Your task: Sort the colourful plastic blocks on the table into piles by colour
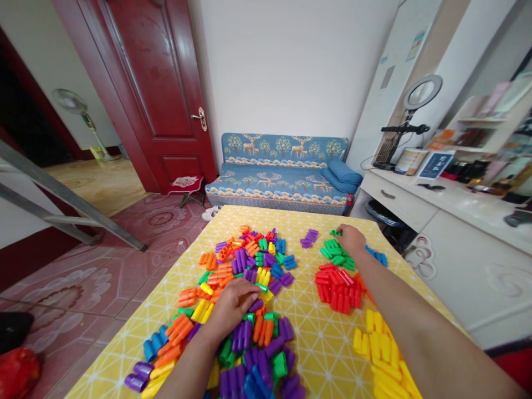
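Observation:
My left hand [235,302] reaches into a mixed pile of colored plastic tube-shaped building blocks. Its fingers are curled, with the index fingertip at a green block [261,287] and the thumb beside a purple block [256,305]; what lies between them is hidden. At the far right, my right hand [351,240] pinches a small green block [334,233] by its end, just beyond a group of green blocks [337,255]. Closer to me are a heap of red blocks [338,288] and a heap of yellow blocks [382,346], partly behind my right forearm.
A few purple blocks [309,238] lie near the table's far side, and blue blocks [376,255] lie right of my right wrist. The yellow patterned tablecloth [320,343] shows between the piles. Behind the table stands a blue sofa [274,177]; a white dresser [449,244] is at right.

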### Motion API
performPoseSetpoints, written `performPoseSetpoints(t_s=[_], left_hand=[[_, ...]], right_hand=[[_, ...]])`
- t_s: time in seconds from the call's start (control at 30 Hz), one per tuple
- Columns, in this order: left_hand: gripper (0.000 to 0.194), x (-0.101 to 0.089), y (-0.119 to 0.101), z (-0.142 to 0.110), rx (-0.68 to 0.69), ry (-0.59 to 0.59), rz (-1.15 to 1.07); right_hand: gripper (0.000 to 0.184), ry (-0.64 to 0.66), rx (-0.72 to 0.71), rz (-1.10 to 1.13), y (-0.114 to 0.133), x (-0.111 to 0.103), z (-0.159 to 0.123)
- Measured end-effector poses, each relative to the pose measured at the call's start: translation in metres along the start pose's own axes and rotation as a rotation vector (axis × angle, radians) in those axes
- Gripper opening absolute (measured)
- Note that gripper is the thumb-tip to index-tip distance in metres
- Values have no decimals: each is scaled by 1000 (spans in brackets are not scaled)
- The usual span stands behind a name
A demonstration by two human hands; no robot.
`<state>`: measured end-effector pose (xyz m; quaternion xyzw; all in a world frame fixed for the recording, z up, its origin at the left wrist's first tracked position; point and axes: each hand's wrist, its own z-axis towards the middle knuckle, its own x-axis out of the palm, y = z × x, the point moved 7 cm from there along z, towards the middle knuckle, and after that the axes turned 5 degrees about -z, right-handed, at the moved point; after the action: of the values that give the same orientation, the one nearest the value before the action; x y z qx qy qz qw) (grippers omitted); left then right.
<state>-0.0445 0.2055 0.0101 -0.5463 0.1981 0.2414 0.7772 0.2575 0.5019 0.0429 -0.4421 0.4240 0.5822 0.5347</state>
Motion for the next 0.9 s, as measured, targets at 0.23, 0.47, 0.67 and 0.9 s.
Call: performPoseSetpoints(t_s=[0.23,0.47,0.67,0.9], left_hand=[[20,-1,1,0,7,-3,-13],[19,-1,1,1,0,-10,-4],[19,-1,1,2,2,-21,-10],[21,0,7,1,-2,-34,-23]], right_hand=[[31,81,-98,-112,15,14,9],[35,172,-213,-178,25,13,-2],[38,112,-175,-64,33,-6,-27],[32,-65,-281,449,99,-29,-130]])
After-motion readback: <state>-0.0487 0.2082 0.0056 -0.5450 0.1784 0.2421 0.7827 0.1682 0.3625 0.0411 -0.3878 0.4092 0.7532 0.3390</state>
